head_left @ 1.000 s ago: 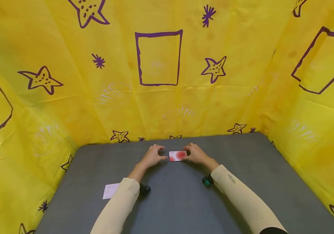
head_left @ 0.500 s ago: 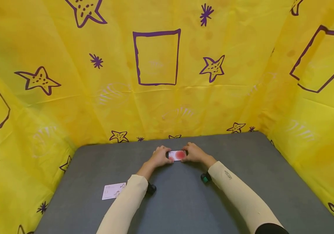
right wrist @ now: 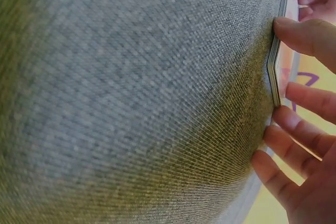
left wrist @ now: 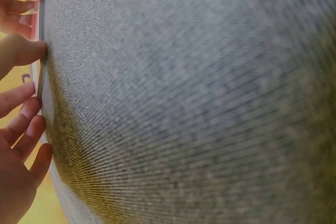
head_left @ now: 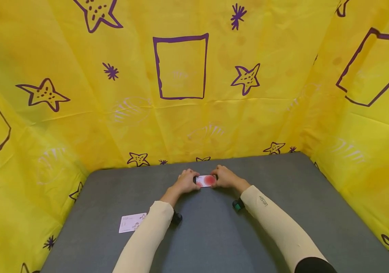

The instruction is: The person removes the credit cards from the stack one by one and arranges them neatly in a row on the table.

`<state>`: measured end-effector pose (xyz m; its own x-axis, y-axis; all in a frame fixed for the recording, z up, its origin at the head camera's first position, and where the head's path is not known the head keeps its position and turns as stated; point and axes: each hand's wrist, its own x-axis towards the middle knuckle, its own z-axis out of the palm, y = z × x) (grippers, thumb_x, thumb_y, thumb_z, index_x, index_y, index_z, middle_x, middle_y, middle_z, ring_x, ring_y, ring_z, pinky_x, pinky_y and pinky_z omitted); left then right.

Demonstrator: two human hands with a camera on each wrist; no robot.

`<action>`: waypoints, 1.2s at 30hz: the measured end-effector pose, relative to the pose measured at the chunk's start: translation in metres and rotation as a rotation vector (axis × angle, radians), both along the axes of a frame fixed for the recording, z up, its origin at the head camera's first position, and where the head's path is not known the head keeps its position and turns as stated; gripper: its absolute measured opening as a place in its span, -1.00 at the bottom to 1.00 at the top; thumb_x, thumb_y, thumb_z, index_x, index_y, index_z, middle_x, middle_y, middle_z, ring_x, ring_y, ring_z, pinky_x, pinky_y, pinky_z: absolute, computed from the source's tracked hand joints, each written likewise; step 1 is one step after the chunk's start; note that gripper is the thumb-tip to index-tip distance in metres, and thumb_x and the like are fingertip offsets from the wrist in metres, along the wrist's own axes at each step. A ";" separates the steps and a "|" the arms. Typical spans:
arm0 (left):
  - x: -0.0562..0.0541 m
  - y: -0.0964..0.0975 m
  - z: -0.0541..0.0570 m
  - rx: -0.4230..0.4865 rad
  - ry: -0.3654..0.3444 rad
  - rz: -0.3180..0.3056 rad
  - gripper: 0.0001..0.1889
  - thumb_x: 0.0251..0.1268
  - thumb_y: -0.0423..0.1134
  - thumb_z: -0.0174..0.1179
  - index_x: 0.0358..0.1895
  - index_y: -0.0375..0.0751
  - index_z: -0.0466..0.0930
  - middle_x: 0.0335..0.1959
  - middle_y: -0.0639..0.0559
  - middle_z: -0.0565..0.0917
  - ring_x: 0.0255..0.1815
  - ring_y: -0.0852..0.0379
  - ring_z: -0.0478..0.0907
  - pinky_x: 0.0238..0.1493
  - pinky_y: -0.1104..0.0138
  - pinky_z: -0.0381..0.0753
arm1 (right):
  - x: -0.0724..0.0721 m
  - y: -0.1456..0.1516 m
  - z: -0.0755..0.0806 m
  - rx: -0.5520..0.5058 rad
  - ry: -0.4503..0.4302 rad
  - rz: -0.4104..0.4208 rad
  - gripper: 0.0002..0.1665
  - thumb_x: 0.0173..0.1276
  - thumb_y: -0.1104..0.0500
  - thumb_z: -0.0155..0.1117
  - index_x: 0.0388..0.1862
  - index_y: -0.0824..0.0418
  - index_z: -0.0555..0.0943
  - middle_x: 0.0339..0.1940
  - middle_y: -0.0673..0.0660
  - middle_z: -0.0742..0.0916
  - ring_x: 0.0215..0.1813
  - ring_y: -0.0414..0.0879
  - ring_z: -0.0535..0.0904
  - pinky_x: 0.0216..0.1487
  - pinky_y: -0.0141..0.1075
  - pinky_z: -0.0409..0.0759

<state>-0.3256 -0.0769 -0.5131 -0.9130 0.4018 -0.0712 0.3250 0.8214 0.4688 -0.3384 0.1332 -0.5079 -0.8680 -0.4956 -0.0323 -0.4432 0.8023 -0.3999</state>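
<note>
A small stack of cards, its top white and pink with red circles, lies flat near the back of the grey table. My left hand holds its left end between thumb and fingers, and my right hand grips the right end the same way. Several layered edges of the stack show in the right wrist view, beside the right thumb. In the left wrist view only a thin edge of it shows near the left thumb. Fingertips cover both ends of the top card.
A white printed card lies on the grey table at the left, its right side partly hidden by my left sleeve. A yellow curtain with purple drawings rises behind the table and along both sides.
My left hand has moved right from beside the card stack and taken hold of its left end. The right hand keeps to the right end. More of the white card shows past the left sleeve.
</note>
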 end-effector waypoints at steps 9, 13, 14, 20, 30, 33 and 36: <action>-0.002 -0.001 0.003 -0.003 -0.025 0.002 -0.48 0.13 -0.14 0.35 0.18 -0.21 0.56 0.12 -0.16 0.51 0.15 -0.11 0.35 0.26 -0.03 0.30 | 0.000 0.000 0.004 0.007 -0.019 -0.004 -0.44 0.05 0.03 0.52 0.01 0.28 0.66 -0.15 0.17 0.59 -0.16 -0.03 0.45 -0.06 -0.18 0.48; -0.002 -0.002 0.003 0.024 -0.042 0.013 -0.48 0.12 -0.14 0.37 0.18 -0.21 0.55 0.11 -0.16 0.51 0.12 -0.10 0.35 0.25 -0.04 0.32 | 0.001 -0.001 0.005 0.000 -0.009 -0.007 -0.43 0.05 0.04 0.53 0.01 0.30 0.66 -0.17 0.15 0.57 -0.18 -0.05 0.44 -0.08 -0.20 0.48; -0.002 -0.002 0.003 0.033 -0.047 0.016 -0.47 0.11 -0.15 0.37 0.18 -0.22 0.55 0.11 -0.16 0.51 0.11 -0.10 0.36 0.24 -0.04 0.33 | 0.001 -0.001 0.005 -0.004 -0.003 -0.006 -0.42 0.04 0.04 0.53 0.01 0.30 0.66 -0.18 0.15 0.57 -0.18 -0.05 0.44 -0.08 -0.21 0.48; -0.001 -0.003 0.003 0.057 -0.055 0.023 -0.46 0.12 -0.15 0.37 0.19 -0.22 0.54 0.12 -0.15 0.51 0.10 -0.08 0.35 0.22 0.00 0.38 | 0.002 0.000 0.005 -0.007 0.025 0.002 -0.42 0.04 0.03 0.54 0.00 0.30 0.67 -0.21 0.14 0.57 -0.19 -0.06 0.43 -0.11 -0.22 0.46; 0.004 -0.009 0.004 0.134 -0.053 0.030 -0.45 0.10 -0.17 0.40 0.19 -0.25 0.54 0.10 -0.17 0.52 0.11 -0.06 0.37 0.24 0.05 0.40 | 0.006 -0.001 0.006 -0.031 0.034 0.010 -0.42 0.05 0.02 0.54 0.01 0.31 0.67 -0.23 0.13 0.58 -0.20 -0.06 0.42 -0.14 -0.25 0.44; 0.004 -0.011 0.004 0.146 -0.053 0.030 -0.45 0.10 -0.16 0.40 0.18 -0.25 0.54 0.09 -0.16 0.52 0.11 -0.06 0.37 0.24 0.05 0.40 | 0.008 -0.001 0.007 -0.048 0.043 0.020 -0.42 0.05 0.03 0.54 0.01 0.31 0.67 -0.22 0.14 0.58 -0.20 -0.06 0.42 -0.14 -0.24 0.44; 0.005 -0.013 0.005 0.155 -0.048 0.024 -0.45 0.09 -0.16 0.40 0.18 -0.24 0.55 0.07 -0.16 0.52 0.09 -0.06 0.37 0.23 0.04 0.41 | 0.010 -0.002 0.009 -0.057 0.055 0.023 -0.42 0.05 0.02 0.54 0.01 0.30 0.67 -0.20 0.13 0.58 -0.18 -0.07 0.42 -0.14 -0.24 0.44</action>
